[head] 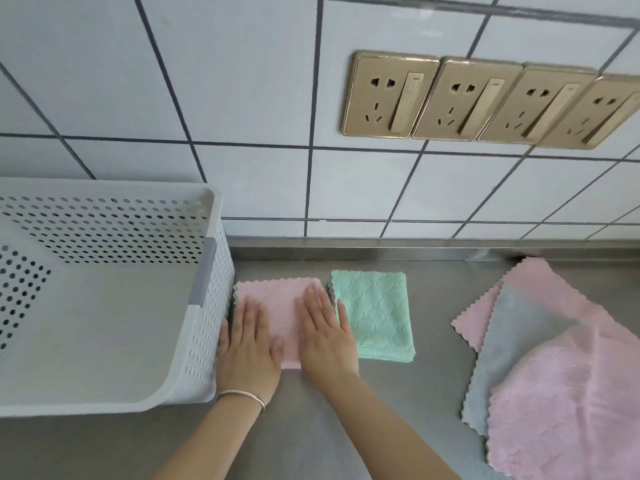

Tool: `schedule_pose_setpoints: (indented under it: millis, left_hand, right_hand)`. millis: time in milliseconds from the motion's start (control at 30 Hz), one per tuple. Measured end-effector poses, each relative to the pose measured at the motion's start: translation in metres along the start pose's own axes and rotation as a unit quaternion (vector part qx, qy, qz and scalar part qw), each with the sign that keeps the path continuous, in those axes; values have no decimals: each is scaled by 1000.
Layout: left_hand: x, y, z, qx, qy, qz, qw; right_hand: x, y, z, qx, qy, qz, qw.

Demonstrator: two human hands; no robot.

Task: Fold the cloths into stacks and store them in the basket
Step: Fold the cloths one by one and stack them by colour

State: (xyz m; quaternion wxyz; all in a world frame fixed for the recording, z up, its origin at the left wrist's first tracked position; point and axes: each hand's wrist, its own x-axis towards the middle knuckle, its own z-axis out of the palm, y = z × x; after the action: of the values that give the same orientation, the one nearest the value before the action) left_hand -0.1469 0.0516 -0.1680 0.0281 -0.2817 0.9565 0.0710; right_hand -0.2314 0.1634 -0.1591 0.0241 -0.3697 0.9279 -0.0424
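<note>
A folded pink cloth [277,299] lies on the steel counter right beside the white perforated basket [204,344]. My left hand [247,348] and my right hand [325,337] both rest flat on it, fingers spread, pressing it down. Grey-green edges of another cloth show under its left side. A folded green cloth stack [375,313] lies just right of my right hand. The basket's inside shows nothing in it. At the right, unfolded cloths lie in a loose pile: a pink one [554,410] on top, a grey one [519,323] under it, and another pink one [540,282] at the bottom.
The steel counter [433,393] runs to a white tiled wall [242,98] close behind. A row of gold wall sockets [485,102] sits above the cloths. Bare counter lies between the green stack and the pile.
</note>
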Motion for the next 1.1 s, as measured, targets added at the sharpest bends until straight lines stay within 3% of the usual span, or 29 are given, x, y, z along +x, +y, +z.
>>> schedule_pose_setpoints:
  millis: [100, 200, 233, 333, 433, 533, 633, 733, 833, 967, 1100]
  left_hand:
    - [4, -12, 2, 24, -8, 14, 1000]
    - [13, -16, -2, 22, -39, 8, 999]
    - [14, -13, -6, 31, -42, -8, 999]
    - [20, 18, -20, 0, 21, -17, 1000]
    - [-3, 72, -34, 4, 87, 122, 989]
    - [-51, 128, -20, -83, 98, 265, 956]
    - [-89, 174, 7, -140, 27, 385, 912]
    - [-111, 210, 23, -149, -51, 439, 884]
    - [-118, 244, 32, -132, -80, 474, 867]
    - [-121, 284, 32, -70, -76, 485, 868]
    - [-112, 313, 15, -129, -73, 419, 896]
  right_hand:
    - [10, -5, -9, -7, -125, -15, 992]
    - [16, -7, -25, -15, -139, -27, 990]
    - [13, -4, -25, -7, -125, -27, 992]
    - [-24, 28, -34, 102, 32, 58, 993]
    - [-102, 83, -33, 163, 163, 122, 965]
    - [-186, 132, -16, 150, 173, 220, 948]
    - [-245, 167, -3, 127, 143, 267, 945]
    - [-264, 188, 4, 96, 136, 267, 949]
    - [-262, 208, 8, 53, 147, 238, 959]
    - [-255, 230, 1, 59, 207, 221, 951]
    - [-254, 245, -17, 91, 259, 197, 941]
